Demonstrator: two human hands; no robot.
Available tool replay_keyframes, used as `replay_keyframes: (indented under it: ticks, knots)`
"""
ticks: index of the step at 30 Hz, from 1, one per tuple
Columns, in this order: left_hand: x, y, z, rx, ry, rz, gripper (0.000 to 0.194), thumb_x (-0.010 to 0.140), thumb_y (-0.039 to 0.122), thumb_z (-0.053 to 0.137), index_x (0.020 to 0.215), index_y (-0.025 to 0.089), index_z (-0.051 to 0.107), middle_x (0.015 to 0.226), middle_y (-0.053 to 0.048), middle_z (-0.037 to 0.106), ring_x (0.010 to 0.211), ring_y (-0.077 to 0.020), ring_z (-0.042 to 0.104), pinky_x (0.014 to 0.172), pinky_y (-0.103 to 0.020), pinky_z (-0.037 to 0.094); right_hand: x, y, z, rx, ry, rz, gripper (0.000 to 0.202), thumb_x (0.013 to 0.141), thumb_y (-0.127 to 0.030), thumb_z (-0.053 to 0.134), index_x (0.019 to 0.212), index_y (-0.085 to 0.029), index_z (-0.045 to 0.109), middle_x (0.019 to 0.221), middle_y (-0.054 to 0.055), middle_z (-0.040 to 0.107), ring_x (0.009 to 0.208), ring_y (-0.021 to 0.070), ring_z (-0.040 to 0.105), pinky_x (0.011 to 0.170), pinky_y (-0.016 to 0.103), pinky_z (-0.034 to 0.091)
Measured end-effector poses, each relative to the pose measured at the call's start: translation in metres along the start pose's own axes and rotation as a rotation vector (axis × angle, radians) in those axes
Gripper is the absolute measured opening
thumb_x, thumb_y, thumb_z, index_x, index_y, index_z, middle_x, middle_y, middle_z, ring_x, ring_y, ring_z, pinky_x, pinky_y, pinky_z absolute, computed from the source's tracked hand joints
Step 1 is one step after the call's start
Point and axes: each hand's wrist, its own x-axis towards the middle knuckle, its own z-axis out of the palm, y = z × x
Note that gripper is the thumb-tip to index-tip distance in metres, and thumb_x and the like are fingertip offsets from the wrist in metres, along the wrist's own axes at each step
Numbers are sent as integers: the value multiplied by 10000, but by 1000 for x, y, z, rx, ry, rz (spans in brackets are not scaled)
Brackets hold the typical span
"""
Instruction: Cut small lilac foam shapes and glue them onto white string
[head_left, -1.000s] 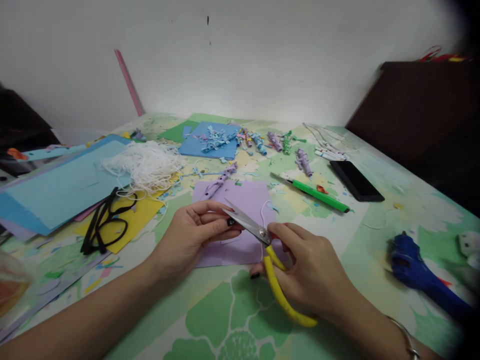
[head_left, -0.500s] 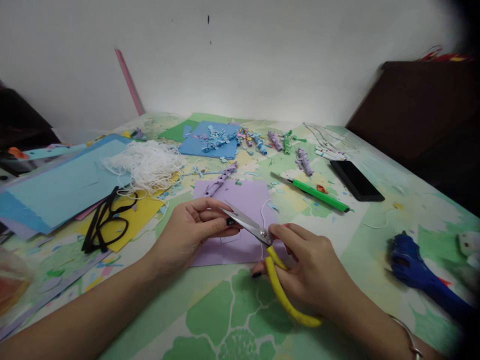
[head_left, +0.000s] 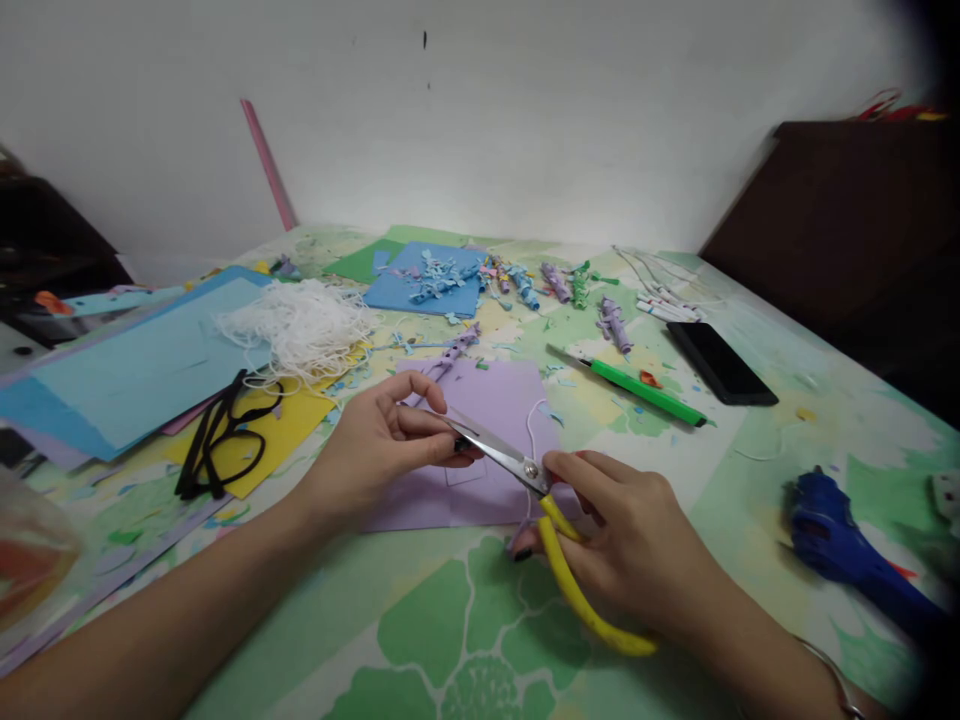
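My right hand [head_left: 619, 510] grips scissors [head_left: 577, 590] with yellow handles, fingers around the pivot and handle. Their metal blades point left toward my left hand [head_left: 397, 430]. The left thumb and fingers are pinched together at the blade tips, with the index finger bent above; a thin dark sliver shows there, too small to name. Below both hands lies a purple sheet of paper [head_left: 506, 395] with a small outlined rectangle. A white string [head_left: 532, 425] curls beside the blades, running down to a small purple bit by my right thumb.
On the left are a white string heap [head_left: 300, 330], light-blue sheets [head_left: 150, 360] and black-handled scissors [head_left: 217, 450]. Rolled paper pieces [head_left: 615, 325] lie beyond. A green cutter [head_left: 645, 390], a phone [head_left: 720, 362] and a blue glue gun [head_left: 840, 530] sit right. Paper scraps are scattered about.
My left index finger has lifted and bent away from the blade tips. The scissors stay in my right hand, nearly unmoved. The whole view has shifted slightly.
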Motion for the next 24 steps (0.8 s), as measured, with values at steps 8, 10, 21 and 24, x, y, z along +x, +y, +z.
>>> replay_keyframes:
  ticks: [8,10,21,24]
  knots:
    - [1,1,-3,28,-40,-18,319,712,109,743,743,199,439,646,-12,762,667,-202,746,644,-229,592,0,0,-1,-22,-34,19,282,792,-385,619,961,-162,656,773,63,637,620,179,545,552,277,372]
    - [2,2,-3,18,-45,-19,321,708,107,748,730,194,440,634,-8,758,659,-195,744,640,-225,592,-1,1,-1,-32,-42,23,298,787,-396,624,971,-165,658,776,62,644,615,180,551,552,277,369]
    - [5,-2,-5,-16,-49,-47,259,704,162,781,763,172,529,704,-52,771,715,-198,746,674,-265,606,1,5,0,-28,16,93,256,768,-372,631,948,-191,652,704,23,634,529,138,482,520,249,317]
    - [6,-3,-5,11,-19,-36,180,710,166,777,770,156,607,712,-49,768,699,-174,741,645,-207,593,2,6,-3,-1,24,185,241,739,-363,650,921,-206,638,687,4,601,536,135,459,521,247,303]
